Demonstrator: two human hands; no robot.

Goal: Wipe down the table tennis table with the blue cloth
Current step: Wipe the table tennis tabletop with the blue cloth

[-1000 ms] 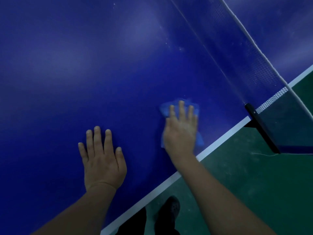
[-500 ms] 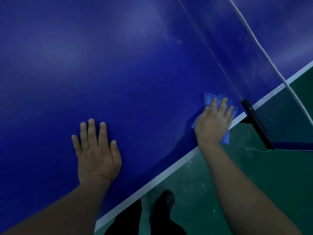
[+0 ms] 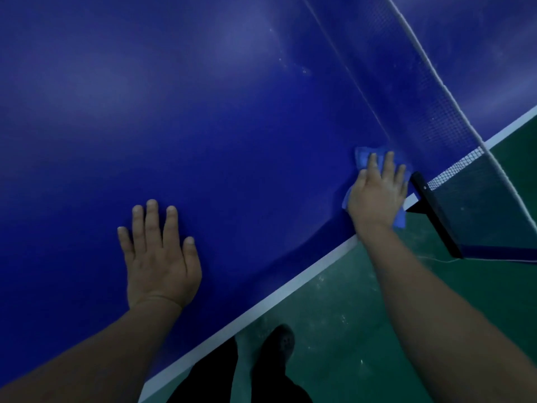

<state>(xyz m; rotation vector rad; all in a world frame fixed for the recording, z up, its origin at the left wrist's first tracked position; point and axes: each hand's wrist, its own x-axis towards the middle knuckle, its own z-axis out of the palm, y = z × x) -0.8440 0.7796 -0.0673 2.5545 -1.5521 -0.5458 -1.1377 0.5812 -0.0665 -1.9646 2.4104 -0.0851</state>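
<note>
The dark blue table tennis table [image 3: 218, 126] fills most of the head view, its white edge line running diagonally. My right hand [image 3: 376, 193] presses flat, fingers straight, on the blue cloth [image 3: 363, 158] at the table's edge, right beside the net post. The cloth shows beyond my fingertips, and a corner of it hangs over the edge below my palm. My left hand [image 3: 159, 257] rests flat on the table surface, fingers spread, holding nothing.
The net [image 3: 421, 91] crosses the table at the upper right, held by a black clamp post [image 3: 436, 210] that juts out past the edge. Green floor [image 3: 348, 315] lies beside the table. My dark shoes [image 3: 276, 350] stand near the table edge.
My right hand slid the cloth from the table's near edge rightward up to the net post, then stayed there. My left hand has kept its place on the table.
</note>
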